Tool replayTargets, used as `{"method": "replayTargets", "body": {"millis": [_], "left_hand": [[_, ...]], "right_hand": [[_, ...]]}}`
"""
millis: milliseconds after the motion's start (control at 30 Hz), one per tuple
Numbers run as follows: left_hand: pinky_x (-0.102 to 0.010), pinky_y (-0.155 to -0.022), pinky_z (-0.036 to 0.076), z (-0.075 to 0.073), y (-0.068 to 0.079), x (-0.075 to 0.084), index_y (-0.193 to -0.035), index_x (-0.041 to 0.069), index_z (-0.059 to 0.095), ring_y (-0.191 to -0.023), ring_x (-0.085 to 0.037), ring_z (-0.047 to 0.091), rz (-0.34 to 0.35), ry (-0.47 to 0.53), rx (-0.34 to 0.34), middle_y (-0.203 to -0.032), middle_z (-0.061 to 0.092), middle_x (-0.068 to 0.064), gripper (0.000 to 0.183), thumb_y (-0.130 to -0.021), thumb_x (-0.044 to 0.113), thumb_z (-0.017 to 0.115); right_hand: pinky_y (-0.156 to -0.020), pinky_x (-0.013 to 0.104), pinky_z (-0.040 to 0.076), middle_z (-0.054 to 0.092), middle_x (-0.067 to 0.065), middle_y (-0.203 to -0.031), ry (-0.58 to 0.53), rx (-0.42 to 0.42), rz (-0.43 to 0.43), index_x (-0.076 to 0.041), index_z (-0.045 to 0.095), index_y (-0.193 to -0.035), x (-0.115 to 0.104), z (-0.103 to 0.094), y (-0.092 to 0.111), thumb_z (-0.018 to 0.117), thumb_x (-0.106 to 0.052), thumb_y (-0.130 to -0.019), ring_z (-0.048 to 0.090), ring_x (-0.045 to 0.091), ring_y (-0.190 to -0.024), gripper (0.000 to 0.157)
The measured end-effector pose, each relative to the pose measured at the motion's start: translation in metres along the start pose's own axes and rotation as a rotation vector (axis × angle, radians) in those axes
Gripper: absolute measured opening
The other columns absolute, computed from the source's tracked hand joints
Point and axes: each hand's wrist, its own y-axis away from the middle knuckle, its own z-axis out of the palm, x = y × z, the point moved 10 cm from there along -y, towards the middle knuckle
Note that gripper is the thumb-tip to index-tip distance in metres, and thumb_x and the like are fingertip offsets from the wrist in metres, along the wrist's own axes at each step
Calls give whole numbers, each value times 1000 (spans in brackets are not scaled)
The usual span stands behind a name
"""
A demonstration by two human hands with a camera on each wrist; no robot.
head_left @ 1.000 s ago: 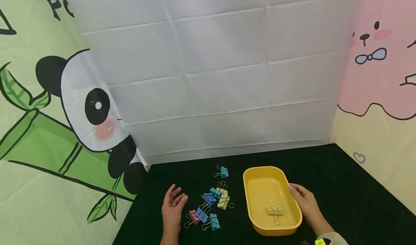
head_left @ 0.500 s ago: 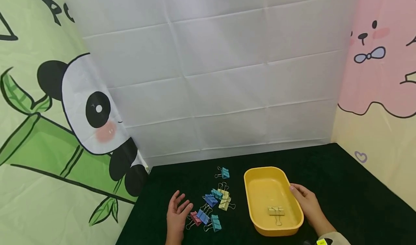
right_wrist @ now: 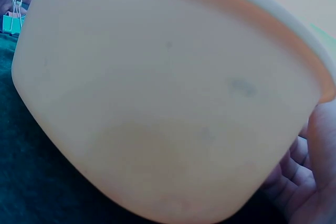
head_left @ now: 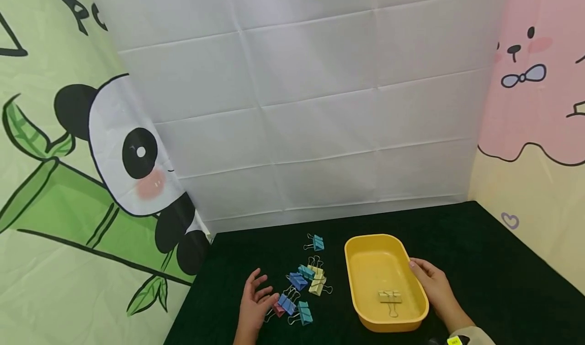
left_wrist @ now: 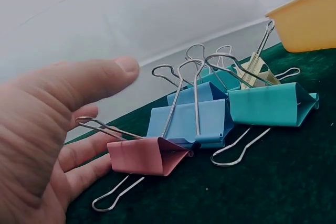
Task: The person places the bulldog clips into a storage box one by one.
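Note:
My left hand (head_left: pixel 257 304) is beside the pile of binder clips, its thumb and fingers spread apart. In the left wrist view the red binder clip (left_wrist: pixel 139 156) sits in the gap by the fingers, close to them. Touching it or just behind stand a light blue binder clip (left_wrist: pixel 186 121) and a teal binder clip (left_wrist: pixel 268 106). My right hand (head_left: pixel 434 289) grips the right rim of the yellow plastic tray (head_left: pixel 350 284), thumb on the edge and fingers under the outside. Inside the tray lies one pale yellow binder clip (head_left: pixel 389 297).
Further back in the pile are a dark blue binder clip (head_left: pixel 298 282), another teal clip (head_left: pixel 306 272) and pale yellow clips (head_left: pixel 317 285). A lone blue-teal clip (head_left: pixel 318 243) lies behind them. The dark green tablecloth (head_left: pixel 493 263) meets a white backdrop (head_left: pixel 329 131).
My left hand has moved right, toward the red binder clip, and now partly covers it in the head view. The right hand stays on the tray's rim.

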Motion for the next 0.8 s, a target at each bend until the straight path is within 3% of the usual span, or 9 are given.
{"method": "replayTargets", "body": {"millis": [333, 800], "left_hand": [[-38, -89, 57, 5, 0, -2, -156, 11, 27, -113, -29, 60, -22, 11, -146, -146, 42, -27, 88, -85, 1, 77], [-37, -93, 52, 9, 0, -4, -155, 4, 25, -114, -29, 57, 36, -54, -285, -135, 50, -27, 92, -81, -3, 79]], "right_hand": [[-83, 33, 59, 51, 25, -144, 0, 1, -1, -1, 43, -148, 4, -1, -3, 48, -67, -96, 66, 19, -102, 84], [-82, 33, 59, 54, 24, -142, -33, 2, 1, 0, 44, -146, 1, 0, -1, 49, -62, -99, 67, 20, -100, 78]]}}
